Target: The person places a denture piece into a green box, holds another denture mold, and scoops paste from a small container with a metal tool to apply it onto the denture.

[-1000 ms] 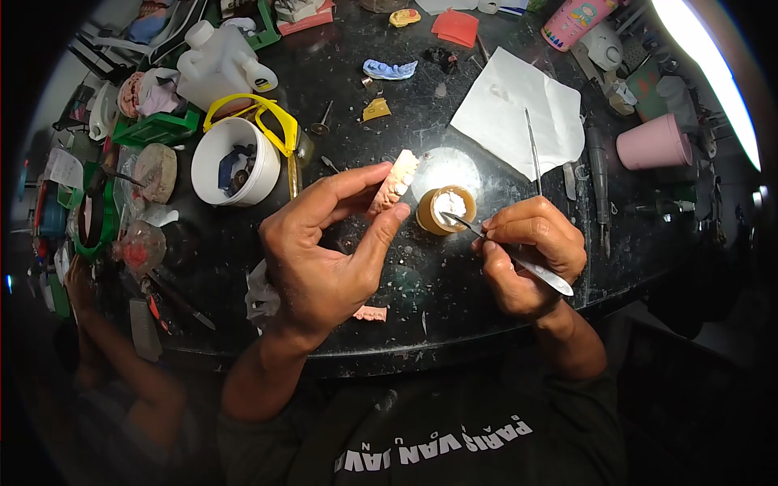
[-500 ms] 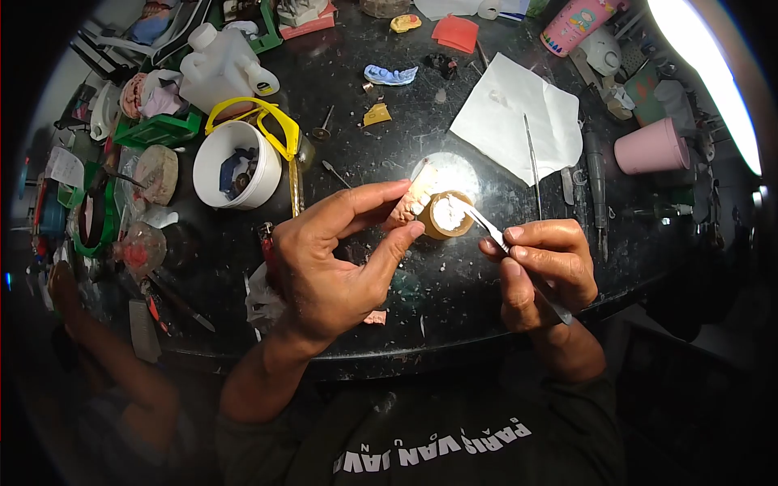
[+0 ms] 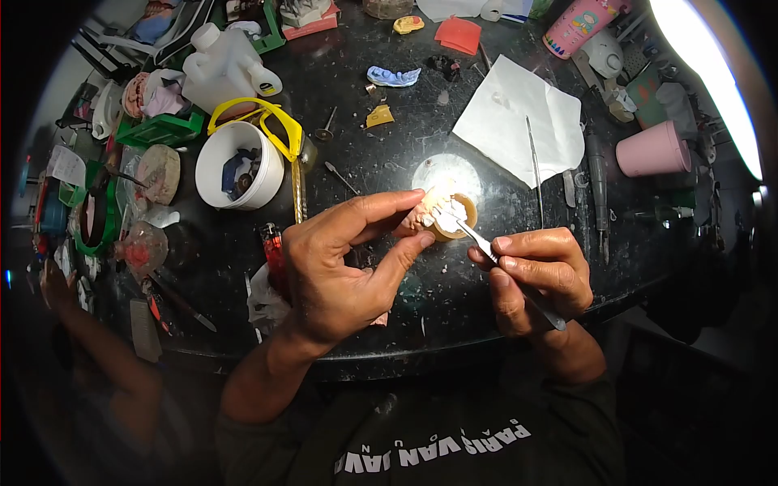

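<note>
My left hand (image 3: 344,271) pinches a small pinkish denture piece with teeth (image 3: 419,215) between thumb and fingers, beside a small tan cup (image 3: 471,212). White paste or powder (image 3: 454,212) fills part of the cup. Closed around a slim metal dental tool (image 3: 484,245), my right hand (image 3: 541,275) holds it at a slant, its working end at the denture piece and over the cup. Whether the tip touches the teeth is hard to make out. Both cup and piece sit in a bright patch of light.
A white tub (image 3: 263,180), yellow-framed glasses (image 3: 288,130) and a red lighter (image 3: 274,257) lie leftward. White paper (image 3: 519,117), a thin metal rod (image 3: 535,174) and a pink cup (image 3: 652,148) are rightward. A blue dental mould (image 3: 393,77) lies farther back. Another person's arm (image 3: 109,344) shows at lower left.
The tool's tip has moved left from the cup's right side to the denture piece, with my right hand shifting slightly. My left hand has moved a little right and down, bringing the piece over the cup.
</note>
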A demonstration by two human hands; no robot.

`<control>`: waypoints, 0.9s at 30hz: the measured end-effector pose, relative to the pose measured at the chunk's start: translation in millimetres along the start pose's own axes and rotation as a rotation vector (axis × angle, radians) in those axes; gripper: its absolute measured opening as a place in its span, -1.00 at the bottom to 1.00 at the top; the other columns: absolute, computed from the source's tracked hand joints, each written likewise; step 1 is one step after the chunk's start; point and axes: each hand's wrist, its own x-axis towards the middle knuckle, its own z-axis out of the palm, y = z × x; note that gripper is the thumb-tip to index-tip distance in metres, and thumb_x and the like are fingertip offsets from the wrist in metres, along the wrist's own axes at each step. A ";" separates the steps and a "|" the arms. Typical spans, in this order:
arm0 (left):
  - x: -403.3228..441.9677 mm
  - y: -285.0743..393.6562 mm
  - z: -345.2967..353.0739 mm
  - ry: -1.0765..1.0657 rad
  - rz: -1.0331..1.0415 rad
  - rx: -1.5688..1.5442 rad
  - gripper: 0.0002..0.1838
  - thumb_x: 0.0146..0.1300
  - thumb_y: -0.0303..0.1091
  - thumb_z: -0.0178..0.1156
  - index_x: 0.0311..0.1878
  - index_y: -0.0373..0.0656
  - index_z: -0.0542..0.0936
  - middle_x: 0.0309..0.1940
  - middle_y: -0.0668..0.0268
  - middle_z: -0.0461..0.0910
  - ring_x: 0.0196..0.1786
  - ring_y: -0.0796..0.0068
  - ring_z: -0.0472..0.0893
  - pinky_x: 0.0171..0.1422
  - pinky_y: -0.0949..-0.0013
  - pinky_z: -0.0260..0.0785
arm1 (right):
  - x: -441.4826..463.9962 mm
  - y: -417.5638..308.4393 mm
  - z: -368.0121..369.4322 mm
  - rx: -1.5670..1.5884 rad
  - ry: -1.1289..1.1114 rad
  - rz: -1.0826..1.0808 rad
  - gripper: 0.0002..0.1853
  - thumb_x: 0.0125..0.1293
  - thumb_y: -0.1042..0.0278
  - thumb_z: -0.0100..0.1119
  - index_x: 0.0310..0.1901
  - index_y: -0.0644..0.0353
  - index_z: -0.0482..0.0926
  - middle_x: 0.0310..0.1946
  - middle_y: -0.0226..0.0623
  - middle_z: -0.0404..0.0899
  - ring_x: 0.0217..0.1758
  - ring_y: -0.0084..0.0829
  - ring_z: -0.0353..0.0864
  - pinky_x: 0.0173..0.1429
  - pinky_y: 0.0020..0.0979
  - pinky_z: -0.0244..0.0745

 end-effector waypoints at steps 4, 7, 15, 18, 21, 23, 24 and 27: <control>-0.1 0.4 -0.6 -0.002 -0.005 0.003 -0.56 0.20 -0.75 0.51 0.16 -0.43 0.69 -0.02 0.05 0.82 0.05 0.37 0.83 0.22 0.37 0.71 | 0.0 -1.9 -0.6 -0.011 -0.001 0.012 -0.76 0.23 0.71 0.47 -0.08 0.32 0.71 -0.12 -0.02 0.73 -0.14 -0.32 0.84 -0.12 -0.41 0.87; -0.5 0.5 -1.0 -0.002 -0.013 0.006 -0.56 0.21 -0.75 0.52 0.16 -0.43 0.69 -0.02 0.05 0.82 0.05 0.37 0.83 0.22 0.37 0.71 | -0.5 -3.2 -0.6 -0.015 -0.003 0.021 -0.76 0.22 0.70 0.48 -0.08 0.31 0.73 -0.11 -0.04 0.73 -0.14 -0.33 0.83 -0.12 -0.42 0.86; 0.0 1.2 -1.4 -0.005 -0.007 0.013 -0.56 0.21 -0.75 0.51 0.16 -0.43 0.69 -0.02 0.05 0.82 0.05 0.36 0.83 0.22 0.38 0.71 | 1.4 -3.2 1.2 -0.008 0.006 -0.002 -0.77 0.22 0.71 0.48 -0.09 0.32 0.73 -0.11 -0.05 0.73 -0.14 -0.34 0.83 -0.12 -0.42 0.87; -0.2 0.8 -1.5 -0.007 -0.011 0.013 -0.56 0.20 -0.75 0.52 0.16 -0.43 0.69 -0.01 0.04 0.82 0.05 0.36 0.83 0.22 0.37 0.71 | 2.3 -3.5 1.9 -0.011 0.003 -0.004 -0.77 0.22 0.71 0.48 -0.10 0.32 0.73 -0.11 -0.05 0.73 -0.15 -0.34 0.83 -0.13 -0.42 0.87; 0.1 0.3 -1.2 -0.001 0.000 0.009 -0.56 0.20 -0.75 0.52 0.16 -0.43 0.69 -0.01 0.04 0.82 0.05 0.36 0.83 0.22 0.37 0.71 | 2.1 -4.1 1.2 -0.012 -0.006 0.001 -0.76 0.21 0.70 0.49 -0.10 0.32 0.74 -0.11 -0.05 0.73 -0.15 -0.33 0.84 -0.13 -0.42 0.85; 0.0 0.2 -1.7 -0.003 0.000 0.016 -0.56 0.20 -0.74 0.52 0.16 -0.43 0.69 -0.01 0.05 0.82 0.05 0.36 0.83 0.21 0.37 0.71 | 2.2 -4.3 -1.3 -0.025 -0.024 0.002 -0.76 0.19 0.69 0.49 -0.10 0.31 0.74 -0.11 -0.05 0.74 -0.15 -0.32 0.84 -0.14 -0.42 0.84; -0.3 0.2 -1.9 -0.004 -0.001 0.019 -0.56 0.20 -0.74 0.52 0.16 -0.43 0.69 -0.01 0.05 0.82 0.05 0.36 0.83 0.21 0.37 0.71 | 1.9 -4.3 -1.2 -0.020 -0.020 0.004 -0.75 0.19 0.69 0.50 -0.10 0.31 0.74 -0.12 -0.05 0.74 -0.16 -0.31 0.84 -0.14 -0.42 0.84; -0.1 0.9 -1.9 -0.005 -0.004 0.023 -0.56 0.20 -0.74 0.52 0.16 -0.42 0.70 -0.02 0.05 0.82 0.04 0.37 0.83 0.20 0.38 0.71 | 0.7 -3.5 -0.4 -0.011 -0.012 0.003 -0.75 0.18 0.69 0.50 -0.10 0.30 0.75 -0.12 -0.06 0.74 -0.16 -0.31 0.85 -0.14 -0.42 0.83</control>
